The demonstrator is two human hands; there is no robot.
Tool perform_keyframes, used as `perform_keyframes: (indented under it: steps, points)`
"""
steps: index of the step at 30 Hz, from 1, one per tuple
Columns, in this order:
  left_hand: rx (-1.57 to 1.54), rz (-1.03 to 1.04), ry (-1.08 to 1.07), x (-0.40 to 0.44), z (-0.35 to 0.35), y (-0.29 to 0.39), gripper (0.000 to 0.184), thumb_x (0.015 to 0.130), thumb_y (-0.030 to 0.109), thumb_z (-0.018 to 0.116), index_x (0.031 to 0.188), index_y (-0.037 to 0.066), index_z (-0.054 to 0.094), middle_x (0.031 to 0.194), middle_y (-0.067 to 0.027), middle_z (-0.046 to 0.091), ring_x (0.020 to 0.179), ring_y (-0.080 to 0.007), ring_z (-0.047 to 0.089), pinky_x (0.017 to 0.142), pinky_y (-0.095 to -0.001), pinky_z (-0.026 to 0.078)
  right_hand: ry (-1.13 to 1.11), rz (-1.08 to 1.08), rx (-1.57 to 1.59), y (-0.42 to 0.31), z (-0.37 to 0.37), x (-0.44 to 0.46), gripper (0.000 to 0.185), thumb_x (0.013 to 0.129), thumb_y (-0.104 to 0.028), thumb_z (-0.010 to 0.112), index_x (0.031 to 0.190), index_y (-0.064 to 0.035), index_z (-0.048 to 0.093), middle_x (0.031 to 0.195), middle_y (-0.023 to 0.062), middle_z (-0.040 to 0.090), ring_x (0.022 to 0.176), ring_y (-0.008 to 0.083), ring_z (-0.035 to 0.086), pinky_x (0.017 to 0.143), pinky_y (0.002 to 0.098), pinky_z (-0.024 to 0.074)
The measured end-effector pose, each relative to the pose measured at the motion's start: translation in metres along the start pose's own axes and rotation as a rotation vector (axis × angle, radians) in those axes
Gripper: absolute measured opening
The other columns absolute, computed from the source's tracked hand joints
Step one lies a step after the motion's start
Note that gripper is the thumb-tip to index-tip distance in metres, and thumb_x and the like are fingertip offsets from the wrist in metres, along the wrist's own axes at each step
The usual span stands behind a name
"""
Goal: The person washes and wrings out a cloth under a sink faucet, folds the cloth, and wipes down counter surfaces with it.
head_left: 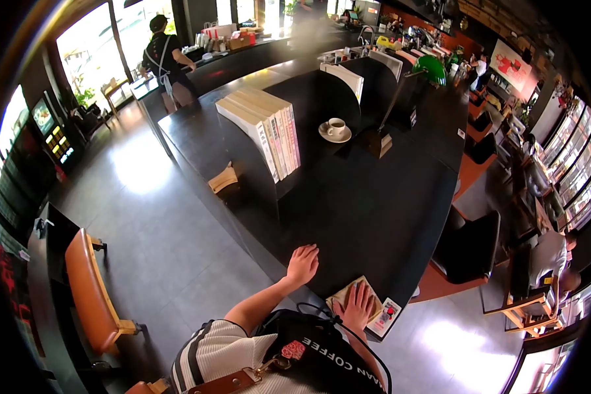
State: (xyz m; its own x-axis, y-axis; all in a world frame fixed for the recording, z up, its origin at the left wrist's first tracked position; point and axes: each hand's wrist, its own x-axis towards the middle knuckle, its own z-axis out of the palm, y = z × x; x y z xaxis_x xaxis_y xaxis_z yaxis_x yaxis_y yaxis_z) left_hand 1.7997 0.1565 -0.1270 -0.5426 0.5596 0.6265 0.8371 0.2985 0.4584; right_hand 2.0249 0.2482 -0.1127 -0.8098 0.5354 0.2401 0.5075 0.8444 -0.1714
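My right hand (356, 303) lies flat with its fingers spread on a folded beige cloth (338, 289) at the near end of the long black table (361, 210). Beside the cloth, at the table's edge, is a white card (384, 318) with print on it. My left hand (303, 264) is at the table's left edge, its fingers loosely curled together; what they hold, if anything, is hidden. Farther along the table, a row of books (262, 128) stands upright, and a white cup (336, 126) sits on a saucer (335, 135).
A green lamp (430, 69) stands farther back on the table. Black chairs (469, 246) line the right side. An orange-brown bench (88, 289) is at the left. A person in an apron (167, 62) stands at the far left counter; people sit at the lower right.
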Motion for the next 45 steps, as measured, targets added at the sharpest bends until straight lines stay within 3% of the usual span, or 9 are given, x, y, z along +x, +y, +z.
perform_keyframes:
  steps: [13, 22, 28, 40, 43, 45]
  points:
    - [-0.001, 0.000, 0.004, -0.001, 0.002, -0.001, 0.027, 0.079, 0.007, 0.061, 0.105, 0.003, 0.063, 0.115, -0.0103, 0.062, 0.108, -0.0287, 0.055, 0.093, -0.0400, 0.044, -0.026, -0.005, -0.012, 0.004, 0.007, -0.002, 0.084, 0.082, -0.059, 0.054, 0.139, 0.0001, 0.039, 0.152, 0.0216, 0.024, 0.140, 0.0393, 0.023, 0.112, 0.0560, 0.0173]
    - [0.030, -0.005, -0.002, -0.003, 0.005, -0.002, 0.027, 0.080, 0.008, 0.061, 0.107, 0.004, 0.063, 0.116, -0.0093, 0.061, 0.109, -0.0284, 0.055, 0.095, -0.0399, 0.043, -0.158, -0.101, 0.019, 0.005, -0.012, 0.002, 0.108, 0.064, -0.064, 0.070, 0.142, 0.0006, 0.033, 0.153, 0.0235, 0.020, 0.141, 0.0405, 0.018, 0.112, 0.0572, 0.0147]
    - [0.049, -0.015, -0.026, -0.003, 0.005, -0.001, 0.028, 0.080, 0.010, 0.061, 0.107, 0.004, 0.063, 0.118, -0.0098, 0.060, 0.110, -0.0283, 0.054, 0.096, -0.0403, 0.043, -0.142, -0.138, -0.038, 0.007, -0.009, 0.004, 0.111, 0.060, -0.064, 0.073, 0.142, 0.0005, 0.034, 0.152, 0.0237, 0.022, 0.141, 0.0404, 0.020, 0.112, 0.0575, 0.0156]
    - [0.061, -0.003, -0.029, -0.004, 0.008, -0.001, 0.029, 0.079, 0.008, 0.063, 0.107, 0.002, 0.062, 0.117, -0.0126, 0.061, 0.109, -0.0318, 0.054, 0.096, -0.0413, 0.043, -0.171, -0.330, 0.000, 0.015, 0.003, 0.011, 0.104, 0.065, -0.060, 0.072, 0.144, -0.0057, 0.033, 0.151, 0.0185, 0.026, 0.141, 0.0368, 0.020, 0.114, 0.0554, 0.0124]
    - [0.100, -0.055, -0.094, 0.004, -0.005, 0.013, 0.026, 0.080, 0.009, 0.061, 0.104, 0.001, 0.062, 0.114, -0.0146, 0.061, 0.106, -0.0329, 0.055, 0.092, -0.0430, 0.043, -0.358, -0.315, 0.046, 0.005, -0.009, 0.023, 0.094, 0.070, -0.050, 0.072, 0.145, -0.0089, 0.032, 0.155, 0.0153, 0.019, 0.143, 0.0340, 0.016, 0.115, 0.0521, 0.0112]
    - [0.091, 0.018, -0.003, 0.001, 0.006, 0.005, 0.025, 0.081, 0.009, 0.061, 0.105, 0.002, 0.062, 0.114, -0.0141, 0.061, 0.105, -0.0325, 0.055, 0.092, -0.0432, 0.043, -0.337, -0.341, 0.057, 0.000, -0.011, 0.029, 0.095, 0.070, -0.048, 0.072, 0.146, -0.0097, 0.031, 0.155, 0.0144, 0.018, 0.143, 0.0326, 0.016, 0.115, 0.0518, 0.0105]
